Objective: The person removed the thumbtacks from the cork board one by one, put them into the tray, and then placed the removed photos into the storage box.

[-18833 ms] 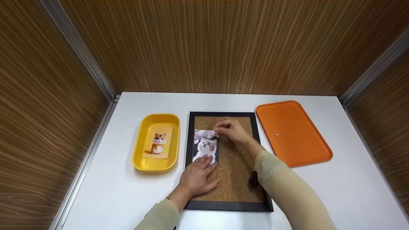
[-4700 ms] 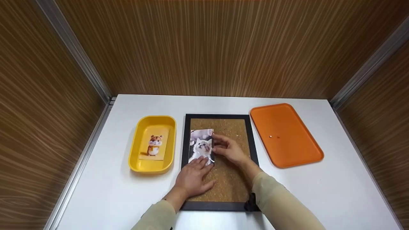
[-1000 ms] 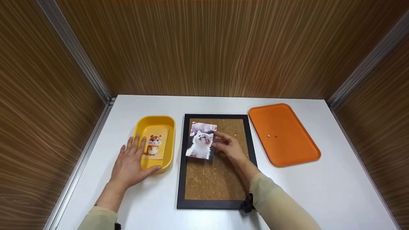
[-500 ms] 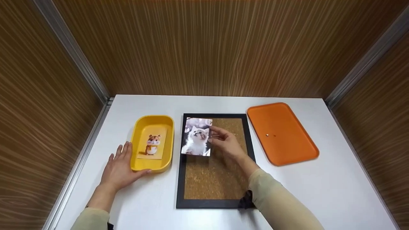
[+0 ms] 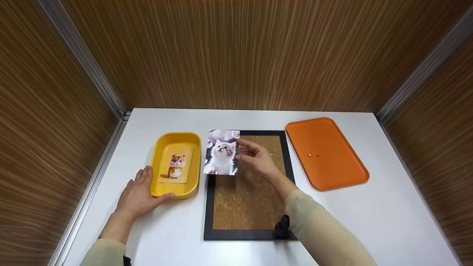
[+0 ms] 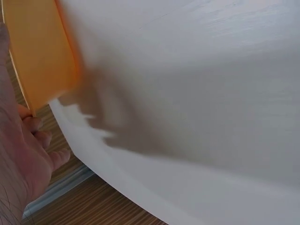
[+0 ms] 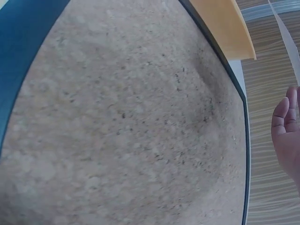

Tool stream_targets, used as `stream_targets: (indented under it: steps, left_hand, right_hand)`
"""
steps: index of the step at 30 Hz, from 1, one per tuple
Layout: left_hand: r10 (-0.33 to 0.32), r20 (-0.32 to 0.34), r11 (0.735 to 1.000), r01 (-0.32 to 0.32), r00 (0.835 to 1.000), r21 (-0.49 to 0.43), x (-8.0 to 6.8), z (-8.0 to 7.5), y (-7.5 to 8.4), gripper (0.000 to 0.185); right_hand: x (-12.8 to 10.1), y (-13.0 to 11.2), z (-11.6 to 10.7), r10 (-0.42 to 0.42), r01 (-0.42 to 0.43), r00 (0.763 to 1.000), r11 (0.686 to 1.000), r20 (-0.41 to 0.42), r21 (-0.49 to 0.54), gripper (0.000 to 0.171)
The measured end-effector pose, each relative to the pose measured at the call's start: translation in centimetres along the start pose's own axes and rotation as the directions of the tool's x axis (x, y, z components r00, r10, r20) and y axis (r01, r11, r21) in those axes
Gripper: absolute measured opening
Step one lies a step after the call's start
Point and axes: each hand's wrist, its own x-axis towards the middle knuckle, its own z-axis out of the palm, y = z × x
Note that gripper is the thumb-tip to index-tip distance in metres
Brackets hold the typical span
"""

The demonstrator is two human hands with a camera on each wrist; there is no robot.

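In the head view my right hand pinches the right edge of a kitten photo between thumb and fingers. The photo is raised over the upper left of a black-framed cork board. My left hand touches the near-left corner of a yellow container, fingers along its left wall and thumb across the front. A hamster picture lies inside the container. In the right wrist view the photo shows edge-on above the fingers.
An orange tray lies to the right of the board, with two tiny pin-like items on it, one pale and one dark. Wood-grain panels enclose the white table at the back and sides.
Earlier, the left hand pressed the photo on the cork; it then moved left to the yellow container. The right hand has lifted the photo and carried it up and left.
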Motion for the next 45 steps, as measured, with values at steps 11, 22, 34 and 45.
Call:
stream_targets:
  steps: [11,22,34,45]
  left_hand:
    - [-0.025,0.022,0.999,0.026,0.999,-0.038,-0.1,-0.1,0.4,0.136]
    - [-0.021,0.013,0.998,0.022,1.000,-0.052,0.0,0.0,0.5,0.134]
    - [-0.033,0.016,0.998,0.034,0.999,-0.056,-0.2,0.2,-0.1,0.135]
    - [-0.046,0.024,0.996,0.048,0.999,-0.070,-0.3,0.0,-0.5,0.136]
  right_hand:
    - [1.2,-1.2,1.6,-0.038,0.035,0.998,0.997,0.041,0.063,0.055]
    - [2.5,-2.0,4.0,-0.061,0.057,0.996,0.997,0.069,0.061,0.057]
    - [4.2,-2.4,6.6,-0.096,0.094,0.989,0.995,0.114,0.019,0.054]
    - [4.6,-0.7,9.0,-0.054,0.057,0.988,0.998,0.142,-0.016,0.056]
